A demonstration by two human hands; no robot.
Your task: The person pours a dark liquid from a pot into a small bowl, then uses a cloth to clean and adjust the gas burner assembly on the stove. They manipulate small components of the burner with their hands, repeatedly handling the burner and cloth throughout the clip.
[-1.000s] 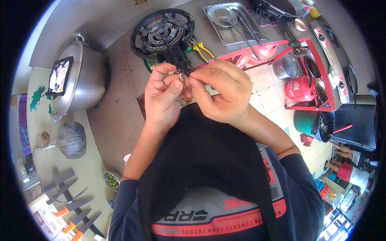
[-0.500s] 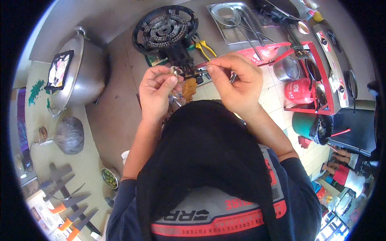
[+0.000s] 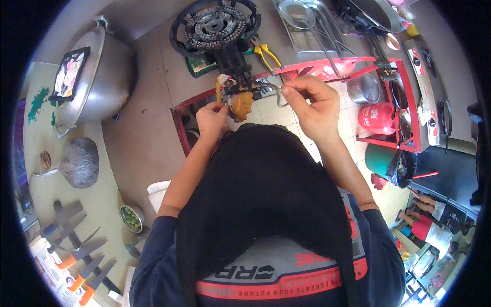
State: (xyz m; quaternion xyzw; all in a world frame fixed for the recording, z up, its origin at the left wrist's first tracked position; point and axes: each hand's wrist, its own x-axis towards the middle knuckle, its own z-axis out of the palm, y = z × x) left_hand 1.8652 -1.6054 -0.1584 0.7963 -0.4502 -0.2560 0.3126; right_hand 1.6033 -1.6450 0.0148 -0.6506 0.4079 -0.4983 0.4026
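1. The black burner lay on the grey counter, its stem pointing back toward the person, with both hands on that near side
2. The left hand was low and left of the burner's stem, fingers curled, thumb drawn to the forefinger beside an orange-yellow cloth; I could not tell whether the tips gripped the cloth's edge or some small part
3. The right hand hung to the right of the burner's stem, thumb and forefinger pinched together on the end of a thin piece that ran back toward the stem; whether it joined there was too blurred to say
4. Yellow-handled pliers lay just right of the burner, and a green-edged pad just left of the stem
5. A slip of that narrow pinch could have let the thin piece spring away or drop past the counter's edge to the tiled floor, beyond the burner's near end
6. A sideways pull on it might have bent it, and the loose cloth, bunched below the stem, could have snagged or hidden anything small let go by the left fingertips
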